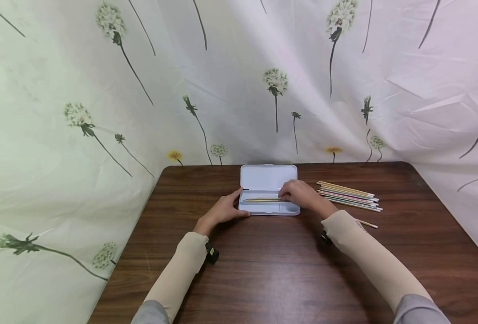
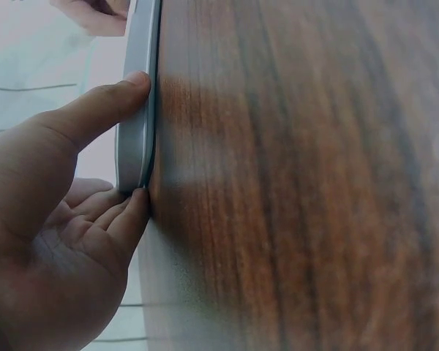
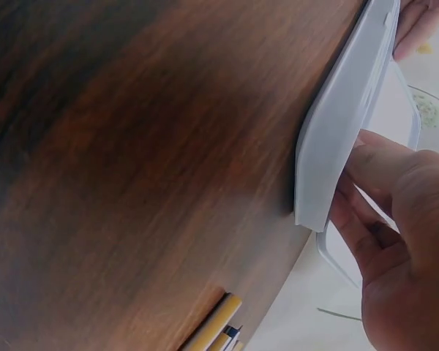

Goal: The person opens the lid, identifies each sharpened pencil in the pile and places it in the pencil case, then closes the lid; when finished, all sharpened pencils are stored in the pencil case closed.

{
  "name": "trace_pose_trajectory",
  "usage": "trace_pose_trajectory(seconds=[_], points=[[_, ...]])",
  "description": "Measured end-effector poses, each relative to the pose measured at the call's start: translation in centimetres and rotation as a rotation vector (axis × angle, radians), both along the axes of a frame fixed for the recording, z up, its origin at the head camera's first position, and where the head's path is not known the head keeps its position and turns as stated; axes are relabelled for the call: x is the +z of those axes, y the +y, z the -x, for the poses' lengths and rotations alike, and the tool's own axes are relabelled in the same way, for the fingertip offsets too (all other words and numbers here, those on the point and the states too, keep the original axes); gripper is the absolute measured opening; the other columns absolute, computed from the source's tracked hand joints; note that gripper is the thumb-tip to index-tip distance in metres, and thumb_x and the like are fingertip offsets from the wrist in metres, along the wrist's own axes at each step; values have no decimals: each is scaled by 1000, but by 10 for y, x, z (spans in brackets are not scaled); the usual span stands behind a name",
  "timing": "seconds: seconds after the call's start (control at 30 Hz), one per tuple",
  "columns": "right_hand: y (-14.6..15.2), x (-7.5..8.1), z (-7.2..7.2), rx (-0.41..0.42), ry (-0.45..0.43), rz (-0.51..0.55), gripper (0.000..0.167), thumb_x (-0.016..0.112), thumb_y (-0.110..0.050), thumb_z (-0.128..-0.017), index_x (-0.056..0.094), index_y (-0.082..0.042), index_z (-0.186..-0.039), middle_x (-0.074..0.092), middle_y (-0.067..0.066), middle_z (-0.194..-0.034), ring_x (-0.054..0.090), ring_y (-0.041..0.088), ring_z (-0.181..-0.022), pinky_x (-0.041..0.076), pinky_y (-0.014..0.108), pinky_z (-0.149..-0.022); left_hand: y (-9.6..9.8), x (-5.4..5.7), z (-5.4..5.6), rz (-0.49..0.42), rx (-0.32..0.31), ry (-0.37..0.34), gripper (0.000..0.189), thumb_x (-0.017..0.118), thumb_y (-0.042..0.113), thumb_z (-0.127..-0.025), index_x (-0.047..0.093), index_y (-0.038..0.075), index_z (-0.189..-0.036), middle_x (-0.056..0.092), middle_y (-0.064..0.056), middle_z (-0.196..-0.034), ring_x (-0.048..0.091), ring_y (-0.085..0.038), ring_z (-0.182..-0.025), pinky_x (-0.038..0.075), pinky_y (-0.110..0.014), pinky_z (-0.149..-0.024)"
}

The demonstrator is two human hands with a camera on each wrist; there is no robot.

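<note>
A white pencil case [image 1: 268, 177] lies on the table with its lid folded back. My left hand [image 1: 224, 208] holds the case's left end, thumb on the front wall and fingers round the side, as the left wrist view [image 2: 73, 212] also shows. In the long compartment lie a few yellowish pencils [image 1: 259, 199]. My right hand [image 1: 299, 193] reaches into the case from the right, fingers bent, and pinches at the right ends of those pencils. In the right wrist view the case wall [image 3: 336, 124] hides its fingertips.
A row of several coloured pencils [image 1: 348, 195] lies on the table right of the case. One separate pencil [image 1: 368, 223] is nearer, partly behind my right sleeve. The brown wooden table [image 1: 279, 270] ends at a flower-printed cloth [image 1: 231, 90] behind it.
</note>
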State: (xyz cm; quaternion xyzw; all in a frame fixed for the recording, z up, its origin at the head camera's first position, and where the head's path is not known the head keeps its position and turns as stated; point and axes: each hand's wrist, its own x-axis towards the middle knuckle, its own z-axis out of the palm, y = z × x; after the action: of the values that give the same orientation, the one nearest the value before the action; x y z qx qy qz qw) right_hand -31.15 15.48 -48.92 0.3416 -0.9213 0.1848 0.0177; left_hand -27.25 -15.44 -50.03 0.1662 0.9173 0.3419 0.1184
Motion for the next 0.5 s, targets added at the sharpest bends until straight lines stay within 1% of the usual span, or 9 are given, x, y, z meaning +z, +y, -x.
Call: trace_pose_trajectory(seconds=[0.1,0.3,0.5], points=[[-1,1,-1,21,18,-28,17,73,2,-97,86,-9,-100,81,7,-105,75,22,-101,61,45,-92,0,0,-1,-4,4,-3,100,84,37,-94,25,11,-171,40,-16,-170,43,-31,-156,40,-49,-124],[-1,3,-4,45,32,-40,19,71,3,-97,86,-8,-101,81,7,-103,74,21,-96,61,44,-88,0,0,-1,-8,3,-4,101,84,37,-94,24,11,-171,38,-16,-171,42,-31,-156,39,-49,-125],[3,5,-3,29,8,-43,19,71,3,-97,85,-8,-102,81,7,-105,75,22,-99,61,45,-90,0,1,-1,-5,3,-8,101,84,37,-94,24,11,-171,39,-16,-171,43,-32,-156,40,-49,-124]])
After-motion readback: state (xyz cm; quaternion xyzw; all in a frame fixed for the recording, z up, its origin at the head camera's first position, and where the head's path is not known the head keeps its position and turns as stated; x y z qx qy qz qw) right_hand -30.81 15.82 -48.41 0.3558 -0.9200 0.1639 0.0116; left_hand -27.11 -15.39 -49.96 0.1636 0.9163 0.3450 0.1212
